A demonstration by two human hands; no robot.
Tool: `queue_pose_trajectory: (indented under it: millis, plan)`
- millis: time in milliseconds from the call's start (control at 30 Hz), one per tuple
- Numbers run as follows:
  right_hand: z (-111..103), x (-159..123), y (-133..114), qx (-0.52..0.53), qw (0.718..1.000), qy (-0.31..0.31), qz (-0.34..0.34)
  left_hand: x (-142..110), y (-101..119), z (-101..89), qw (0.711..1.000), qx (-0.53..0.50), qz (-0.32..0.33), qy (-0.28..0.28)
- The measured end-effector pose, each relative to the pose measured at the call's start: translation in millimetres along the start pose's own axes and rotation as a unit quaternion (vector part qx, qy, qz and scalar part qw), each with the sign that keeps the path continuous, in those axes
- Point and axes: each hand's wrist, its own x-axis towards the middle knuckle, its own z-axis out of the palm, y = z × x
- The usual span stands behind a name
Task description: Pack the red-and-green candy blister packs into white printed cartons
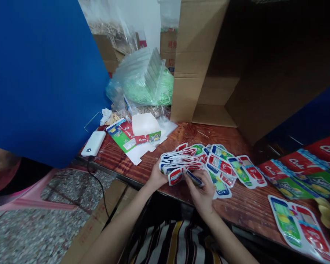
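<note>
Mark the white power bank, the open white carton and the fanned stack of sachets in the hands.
white power bank [93, 143], head view, middle of its top face
open white carton [144, 124], head view, raised white flap
fanned stack of sachets [181, 161], head view, upper sachets

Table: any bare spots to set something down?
Bare wood shows between the flat cardboard box and the fanned packets, and along the near edge right of the right hand. Crowded: far right sheets, and around the small folded carton.

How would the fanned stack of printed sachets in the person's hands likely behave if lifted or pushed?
The sachets look thin and flat, so probably light and floppy. Their glossy print suggests they slide apart easily; both the left hand and right hand hold them. Rolling seems unlikely.
</note>
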Motion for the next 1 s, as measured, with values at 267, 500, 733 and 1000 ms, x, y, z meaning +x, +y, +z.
queue_pose_trajectory:
  millis: [267,500,733,1000]
  plan:
    - [7.5,-2.3,1.5,-0.040,0.998,0.041,0.002,-2.7,-7.7,-3.5,0.999,-0.041,0.019,-0.025]
    - [7.7,-3.2,16.8,-0.054,0.996,0.058,0.033,-4.9,-7.0,-6.0,0.999,-0.024,0.017,-0.036]
    - [5.9,3.7,30.9,0.024,0.997,0.020,0.072,-5.7,-7.0,-12.3,0.997,-0.035,-0.014,-0.061]
    - [-15.0,39.1,44.5,0.098,0.966,-0.227,0.074,-5.5,3.0,-23.4,0.990,-0.009,-0.062,-0.123]
